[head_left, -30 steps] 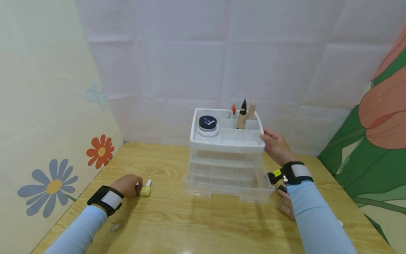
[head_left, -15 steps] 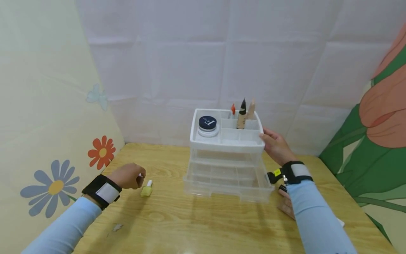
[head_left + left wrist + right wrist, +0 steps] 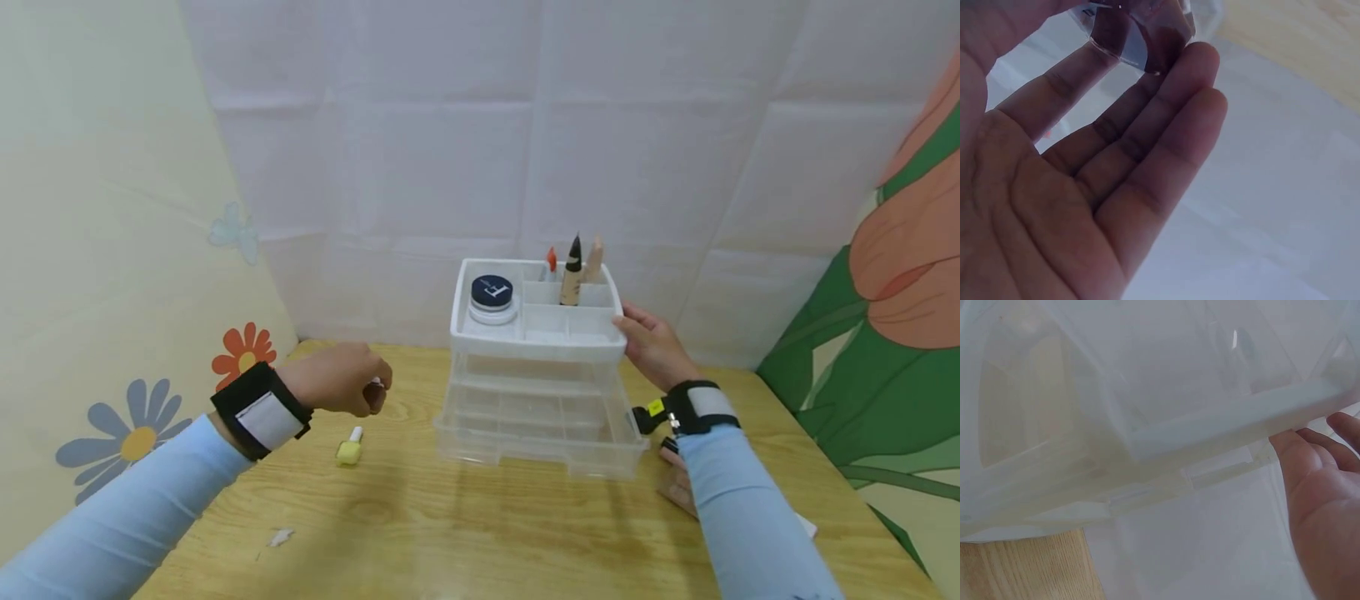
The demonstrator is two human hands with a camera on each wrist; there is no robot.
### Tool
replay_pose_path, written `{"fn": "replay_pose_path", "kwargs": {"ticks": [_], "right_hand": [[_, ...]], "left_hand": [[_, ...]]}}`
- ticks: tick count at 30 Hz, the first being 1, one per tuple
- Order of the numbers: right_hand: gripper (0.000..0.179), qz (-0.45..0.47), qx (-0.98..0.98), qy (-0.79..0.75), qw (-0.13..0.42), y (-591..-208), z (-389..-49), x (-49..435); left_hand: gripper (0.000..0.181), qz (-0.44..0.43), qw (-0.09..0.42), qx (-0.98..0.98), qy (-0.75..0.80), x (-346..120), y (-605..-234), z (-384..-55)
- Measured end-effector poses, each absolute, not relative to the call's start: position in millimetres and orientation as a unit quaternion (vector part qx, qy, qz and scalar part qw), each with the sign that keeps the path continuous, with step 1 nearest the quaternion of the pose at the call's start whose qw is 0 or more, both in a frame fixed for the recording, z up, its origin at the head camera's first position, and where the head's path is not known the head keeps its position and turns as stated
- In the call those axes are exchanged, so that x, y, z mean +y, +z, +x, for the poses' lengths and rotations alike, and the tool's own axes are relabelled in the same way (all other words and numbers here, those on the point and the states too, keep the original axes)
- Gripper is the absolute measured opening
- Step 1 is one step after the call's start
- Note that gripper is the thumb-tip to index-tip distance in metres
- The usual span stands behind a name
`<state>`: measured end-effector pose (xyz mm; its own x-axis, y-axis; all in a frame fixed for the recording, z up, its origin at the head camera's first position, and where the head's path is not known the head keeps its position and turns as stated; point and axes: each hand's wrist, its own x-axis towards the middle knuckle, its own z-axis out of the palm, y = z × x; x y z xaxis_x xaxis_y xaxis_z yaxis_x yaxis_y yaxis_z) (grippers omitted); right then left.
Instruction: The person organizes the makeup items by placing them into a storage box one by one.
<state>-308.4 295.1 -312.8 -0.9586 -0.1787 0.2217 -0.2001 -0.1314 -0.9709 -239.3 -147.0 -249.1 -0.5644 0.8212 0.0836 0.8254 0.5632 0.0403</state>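
Note:
My left hand (image 3: 341,379) is raised over the table's left side, left of the makeup organizer. Its fingertips and thumb pinch a small clear faceted nail polish bottle (image 3: 1138,37), dark red showing through the glass; the hand hides most of it in the head view. Below it, a yellow nail polish bottle (image 3: 348,452) with a white cap lies on the table. My right hand (image 3: 656,350) holds the right side of the white-topped, clear-drawered makeup organizer (image 3: 536,348), thumb on the rim. On top stand a dark-lidded round jar (image 3: 491,298) and a black-and-beige pointed tube (image 3: 572,271).
A red-tipped item (image 3: 552,260) and a pale pink tube (image 3: 595,260) stand in the organizer's rear compartments. Beside my right forearm, a pinkish flat item (image 3: 677,490) is partly hidden on the wooden table (image 3: 450,533). A white cloth backdrop (image 3: 420,167) hangs behind.
My left hand has lifted off the table near the yellow bottle and moved up and right toward the organizer with the small bottle. My right hand has stayed on the organizer.

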Motion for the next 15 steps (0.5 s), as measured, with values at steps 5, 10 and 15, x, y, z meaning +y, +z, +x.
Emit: {"fn": "replay_pose_path", "kwargs": {"ticks": [5, 10, 15], "right_hand": [[0.065, 0.137, -0.675, 0.725, 0.003, -310.7, -307.6, 296.1], [0.063, 0.129, -0.678, 0.724, 0.002, -310.6, -306.7, 297.2], [0.063, 0.137, -0.677, 0.723, 0.009, -311.4, -307.1, 295.9]], "left_hand": [[0.019, -0.483, -0.002, -0.876, -0.02, -118.9, -221.3, -239.8], [0.014, -0.482, -0.024, -0.876, 0.0, -89.5, -195.6, -239.9], [0.009, -0.479, -0.059, -0.876, 0.01, -61.3, -183.5, -242.8]]}}
